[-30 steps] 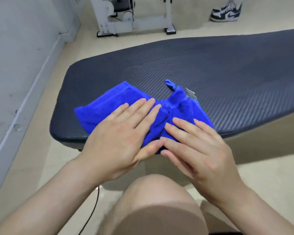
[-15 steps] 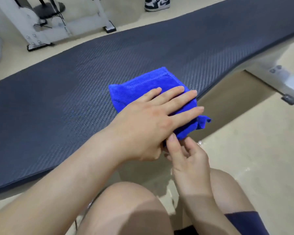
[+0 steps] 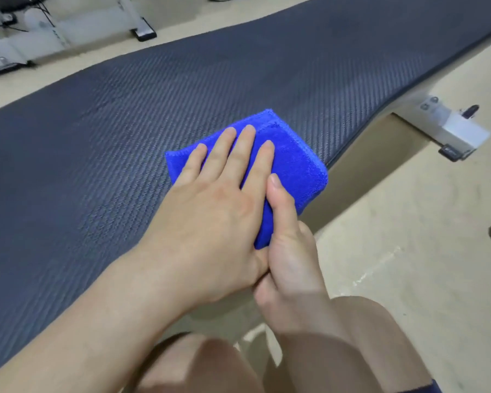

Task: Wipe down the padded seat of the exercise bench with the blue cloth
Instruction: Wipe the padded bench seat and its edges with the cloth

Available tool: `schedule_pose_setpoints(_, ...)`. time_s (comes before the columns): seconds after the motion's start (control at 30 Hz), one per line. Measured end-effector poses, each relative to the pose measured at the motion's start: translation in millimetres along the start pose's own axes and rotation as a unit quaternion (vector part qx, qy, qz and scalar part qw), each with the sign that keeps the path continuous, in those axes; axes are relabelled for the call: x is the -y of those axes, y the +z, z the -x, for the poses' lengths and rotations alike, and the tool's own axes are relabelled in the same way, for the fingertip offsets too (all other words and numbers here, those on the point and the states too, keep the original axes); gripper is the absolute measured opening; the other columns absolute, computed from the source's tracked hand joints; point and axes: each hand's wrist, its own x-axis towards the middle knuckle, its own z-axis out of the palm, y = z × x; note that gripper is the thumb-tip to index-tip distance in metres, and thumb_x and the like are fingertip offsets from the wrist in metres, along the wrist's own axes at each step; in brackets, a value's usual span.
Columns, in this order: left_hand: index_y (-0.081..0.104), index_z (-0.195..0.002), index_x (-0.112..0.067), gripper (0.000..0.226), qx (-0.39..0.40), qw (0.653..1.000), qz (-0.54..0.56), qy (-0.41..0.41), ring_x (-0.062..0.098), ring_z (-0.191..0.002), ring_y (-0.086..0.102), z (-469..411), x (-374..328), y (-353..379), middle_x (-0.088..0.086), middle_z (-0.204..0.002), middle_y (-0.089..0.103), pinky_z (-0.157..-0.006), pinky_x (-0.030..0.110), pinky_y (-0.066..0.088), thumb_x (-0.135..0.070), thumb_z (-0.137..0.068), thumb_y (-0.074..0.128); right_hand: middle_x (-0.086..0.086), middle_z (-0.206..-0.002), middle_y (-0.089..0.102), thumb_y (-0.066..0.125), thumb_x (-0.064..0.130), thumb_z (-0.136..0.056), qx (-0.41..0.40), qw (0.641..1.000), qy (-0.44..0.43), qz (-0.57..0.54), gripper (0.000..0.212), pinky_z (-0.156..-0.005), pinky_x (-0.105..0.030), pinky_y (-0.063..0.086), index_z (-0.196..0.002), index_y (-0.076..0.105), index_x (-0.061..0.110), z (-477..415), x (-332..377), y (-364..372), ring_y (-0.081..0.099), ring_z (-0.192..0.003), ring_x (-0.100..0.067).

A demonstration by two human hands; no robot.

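The folded blue cloth [image 3: 295,165] lies on the dark textured padded seat [image 3: 97,137], close to the seat's near edge. My left hand [image 3: 219,199] presses flat on top of it, fingers spread and pointing away from me. Just beside it, my right hand [image 3: 289,256] pinches the near edge of the cloth, with the thumb lying on top and the fingers hidden under the seat's edge. Part of the cloth is hidden under my left palm.
The bench's white metal frame and bracket [image 3: 451,129] stick out below the seat at the right. A white machine base [image 3: 26,29] stands on the beige floor beyond the bench at the upper left. My bare knees [image 3: 199,364] are at the bottom.
The cloth went from spread out to folded into a compact pad. It and both hands moved right along the seat. My right hand now pinches its near edge with the thumb on top.
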Motion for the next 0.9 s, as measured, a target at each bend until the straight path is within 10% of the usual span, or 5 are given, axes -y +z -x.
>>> schedule_pose_setpoints(0.37,-0.007,-0.149,-0.003,0.076,0.047,0.993,0.081,-0.072,0.029,-0.147,-0.009,-73.7,-40.5,-2.7,0.017,-0.16,-0.008,-0.119,0.047,-0.002,-0.03,-0.09,0.032,-0.005,-0.108,0.075,0.059,0.054,-0.088,-0.166,0.968,0.076,0.171,0.048,-0.099,-0.046,0.05,-0.106,0.074,0.012,-38.3,86.0,6.5,0.07,-0.104,-0.021)
schedule_pose_setpoints(0.53,0.024,-0.147,0.003,0.07,-0.017,0.99,0.123,-0.072,0.034,-0.146,0.017,-101.0,-41.2,3.6,0.021,-0.156,0.022,-0.117,0.049,0.014,-0.027,-0.086,0.041,-0.012,-0.117,0.071,0.058,0.051,-0.09,-0.172,0.968,0.109,0.146,0.054,-0.098,-0.04,0.052,-0.117,0.068,0.005,-55.2,111.1,8.0,0.068,-0.109,-0.023)
schedule_pose_setpoints(0.9,0.005,-0.15,-0.002,0.076,0.044,0.991,0.098,-0.078,0.03,-0.148,0.001,-227.6,-81.0,1.4,0.017,-0.16,0.003,-0.119,0.047,0.002,-0.031,-0.088,0.037,-0.002,-0.113,0.074,0.056,0.057,-0.089,-0.161,0.964,0.143,0.155,0.052,-0.097,-0.039,0.052,-0.115,0.07,0.015,-126.9,210.9,-26.1,0.069,-0.106,-0.016)
